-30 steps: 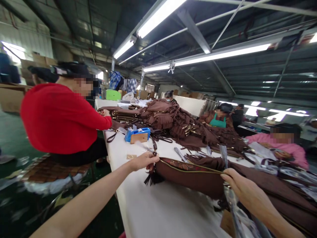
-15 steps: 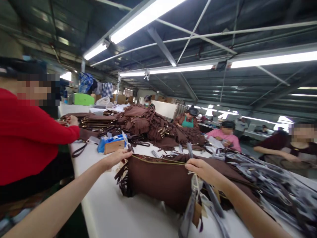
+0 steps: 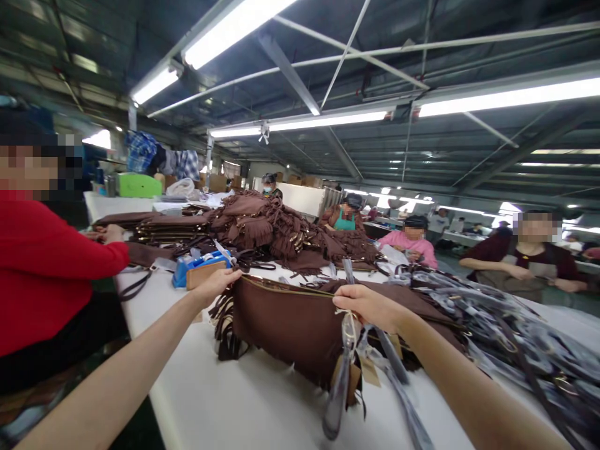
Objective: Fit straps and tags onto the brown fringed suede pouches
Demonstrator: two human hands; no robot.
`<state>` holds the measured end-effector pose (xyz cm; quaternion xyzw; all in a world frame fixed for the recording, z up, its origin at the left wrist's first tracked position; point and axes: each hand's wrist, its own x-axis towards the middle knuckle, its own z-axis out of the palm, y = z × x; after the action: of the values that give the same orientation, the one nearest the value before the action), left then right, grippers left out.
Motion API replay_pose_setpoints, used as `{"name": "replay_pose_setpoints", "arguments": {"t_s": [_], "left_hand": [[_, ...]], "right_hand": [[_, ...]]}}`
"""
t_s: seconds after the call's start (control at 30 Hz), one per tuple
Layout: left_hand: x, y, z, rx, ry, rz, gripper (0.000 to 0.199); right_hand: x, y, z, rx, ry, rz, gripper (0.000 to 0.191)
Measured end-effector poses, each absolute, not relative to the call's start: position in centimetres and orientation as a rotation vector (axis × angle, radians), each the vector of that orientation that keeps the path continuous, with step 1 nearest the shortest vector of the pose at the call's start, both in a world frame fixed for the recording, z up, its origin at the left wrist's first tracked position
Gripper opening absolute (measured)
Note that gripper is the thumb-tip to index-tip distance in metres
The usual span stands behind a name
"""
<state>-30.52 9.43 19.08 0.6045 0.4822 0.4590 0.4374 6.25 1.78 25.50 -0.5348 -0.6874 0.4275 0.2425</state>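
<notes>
A dark brown fringed bag [image 3: 285, 325] hangs between my hands, its zipped top edge stretched across and its fringe brushing the white table. My left hand [image 3: 219, 284] pinches the upper left corner, close to the zip end. The upper right corner is gripped by my right hand [image 3: 363, 303], fingers closed over the edge. Below that hand dangle a plastic-wrapped strap [image 3: 338, 394] and a tan paper tag [image 3: 370, 372]. Whether the zip is fully closed I cannot tell.
Brown fringed bags [image 3: 253, 222] form a heap across the white table [image 3: 197, 381]. A blue tape dispenser [image 3: 182, 269] stands left. Plastic-wrapped straps [image 3: 506, 331] lie in a tangle at right. A person in a red sweater [image 3: 51, 262] works close on the left; several others sit farther off.
The view has swung slightly, so the surroundings sit farther left and higher. Both hands still hold the bag's corners; its left fringe and the hanging strap have swung a little.
</notes>
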Motion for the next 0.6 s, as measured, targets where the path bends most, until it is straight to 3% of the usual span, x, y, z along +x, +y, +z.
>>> {"name": "replay_pose_setpoints", "arguments": {"t_s": [0.4, 0.6], "left_hand": [[-31.0, 8.8, 18.1, 1.500, 1.195, 1.090, 0.064], [-30.5, 8.1, 18.9, 1.604, 1.237, 1.083, 0.063]], "right_hand": [[6.4, 0.9, 24.6, -1.483, -1.856, 1.159, 0.039], [8.4, 2.6, 21.8, -1.433, -1.991, 1.057, 0.038]]}}
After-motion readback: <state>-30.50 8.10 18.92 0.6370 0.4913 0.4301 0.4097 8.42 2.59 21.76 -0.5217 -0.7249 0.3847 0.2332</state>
